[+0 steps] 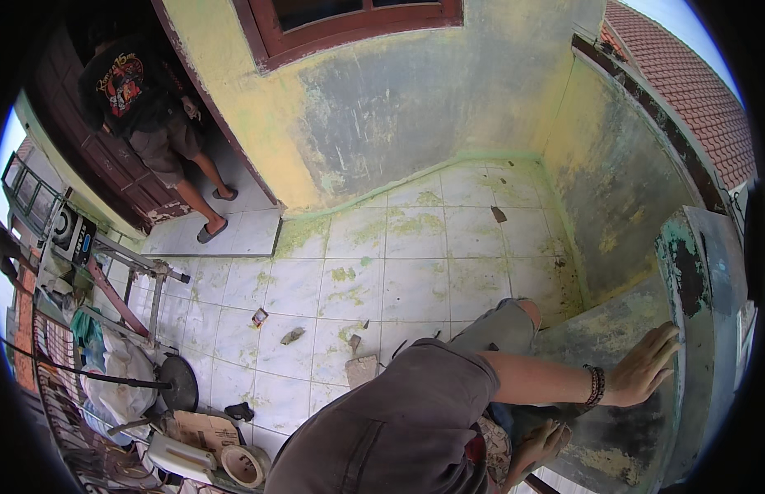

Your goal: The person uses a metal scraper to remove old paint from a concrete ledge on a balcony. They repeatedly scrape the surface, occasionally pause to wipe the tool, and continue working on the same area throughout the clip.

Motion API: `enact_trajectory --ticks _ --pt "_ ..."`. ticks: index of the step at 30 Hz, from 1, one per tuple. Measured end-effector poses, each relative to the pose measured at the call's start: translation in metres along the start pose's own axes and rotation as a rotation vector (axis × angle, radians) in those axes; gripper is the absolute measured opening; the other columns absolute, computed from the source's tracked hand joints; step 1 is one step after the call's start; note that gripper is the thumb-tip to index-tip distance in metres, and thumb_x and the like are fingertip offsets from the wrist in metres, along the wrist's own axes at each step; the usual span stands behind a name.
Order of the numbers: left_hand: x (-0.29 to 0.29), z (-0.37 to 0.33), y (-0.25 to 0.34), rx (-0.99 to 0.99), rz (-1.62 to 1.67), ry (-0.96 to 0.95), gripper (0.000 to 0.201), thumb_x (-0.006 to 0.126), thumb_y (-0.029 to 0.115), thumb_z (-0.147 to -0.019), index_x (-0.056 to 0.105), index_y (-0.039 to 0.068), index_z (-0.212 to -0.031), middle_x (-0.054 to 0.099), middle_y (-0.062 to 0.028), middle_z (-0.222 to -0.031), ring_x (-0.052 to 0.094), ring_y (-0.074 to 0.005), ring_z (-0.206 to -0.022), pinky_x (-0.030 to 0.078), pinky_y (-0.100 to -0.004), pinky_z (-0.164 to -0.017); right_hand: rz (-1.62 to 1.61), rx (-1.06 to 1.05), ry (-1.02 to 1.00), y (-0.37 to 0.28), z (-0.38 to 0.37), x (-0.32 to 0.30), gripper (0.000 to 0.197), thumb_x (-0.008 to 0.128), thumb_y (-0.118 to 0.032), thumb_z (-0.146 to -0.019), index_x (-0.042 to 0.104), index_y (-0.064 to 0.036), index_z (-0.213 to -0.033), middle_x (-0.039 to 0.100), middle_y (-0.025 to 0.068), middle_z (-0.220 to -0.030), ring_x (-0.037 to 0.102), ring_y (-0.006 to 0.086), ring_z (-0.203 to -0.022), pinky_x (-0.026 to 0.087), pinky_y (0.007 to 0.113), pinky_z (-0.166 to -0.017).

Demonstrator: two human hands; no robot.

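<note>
My left hand [644, 368], with a dark beaded bracelet at the wrist, rests with fingers stretched against the edge of a worn grey pillar [720, 272]. Turquoise paint flakes off that pillar. Lower down, my right hand [541, 446] is closed with its fingers curled, in front of a grey, patchy low wall [601, 329]. What lies in it, if anything, cannot be made out; a dark thin edge shows just below. My grey sleeve [382, 403] covers the bottom middle, and my bent left leg [498, 325] shows beyond it.
Another person [144, 107] stands in the doorway, back turned. Paint flakes and debris lie on the white tiled floor [415, 272], with a broken tile piece [362, 370]. At left are a metal frame [156, 300], a round black base [179, 383], bags [123, 370] and a pot [244, 465].
</note>
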State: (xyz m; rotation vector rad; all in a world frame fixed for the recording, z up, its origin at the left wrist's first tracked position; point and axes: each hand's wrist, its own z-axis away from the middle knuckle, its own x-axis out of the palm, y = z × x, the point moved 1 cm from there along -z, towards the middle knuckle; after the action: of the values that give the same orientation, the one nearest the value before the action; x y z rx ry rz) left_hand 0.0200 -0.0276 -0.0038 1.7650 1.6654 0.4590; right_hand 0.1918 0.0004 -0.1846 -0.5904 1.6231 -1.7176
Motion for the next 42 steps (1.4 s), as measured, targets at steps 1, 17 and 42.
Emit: enact_trajectory --ticks 1,17,42 --pt "0.005 -0.009 0.013 0.08 -0.114 -0.013 0.061 0.054 0.021 -0.093 0.024 -0.011 -0.136 0.014 -0.0297 -0.146 0.015 -0.0438 -0.138 0.023 -0.0508 -0.111 -0.039 -0.025 -0.014 0.033 -0.006 0.0 0.05 0.056 -0.015 -0.096 0.037 0.0053 -0.138 0.056 0.0136 -0.116 0.057 0.0145 -0.076 0.046 0.024 -0.057" --pt "0.04 -0.007 0.076 -0.108 -0.228 -0.331 0.113 0.07 0.032 -0.08 -0.014 -0.007 -0.144 -0.015 -0.0253 -0.153 -0.013 -0.0369 -0.144 0.0 -0.0484 -0.118 -0.309 0.131 -0.358 0.067 -0.017 -0.011 0.045 0.048 -0.018 -0.098 0.04 0.0036 -0.136 0.057 0.0156 -0.112 0.06 0.0211 -0.093 0.052 0.033 -0.074" --pt "-0.065 -0.09 0.038 0.314 -0.083 0.209 0.028 0.058 0.02 -0.091 0.056 0.0 -0.111 0.059 -0.0198 -0.117 0.055 -0.0355 -0.111 0.04 -0.0445 -0.098 -0.005 -0.782 0.201 -0.22 -0.024 -0.092 0.05 0.061 -0.012 -0.093 0.043 0.0002 -0.138 0.046 -0.0065 -0.071 0.037 -0.0005 -0.055 0.027 0.016 -0.048"
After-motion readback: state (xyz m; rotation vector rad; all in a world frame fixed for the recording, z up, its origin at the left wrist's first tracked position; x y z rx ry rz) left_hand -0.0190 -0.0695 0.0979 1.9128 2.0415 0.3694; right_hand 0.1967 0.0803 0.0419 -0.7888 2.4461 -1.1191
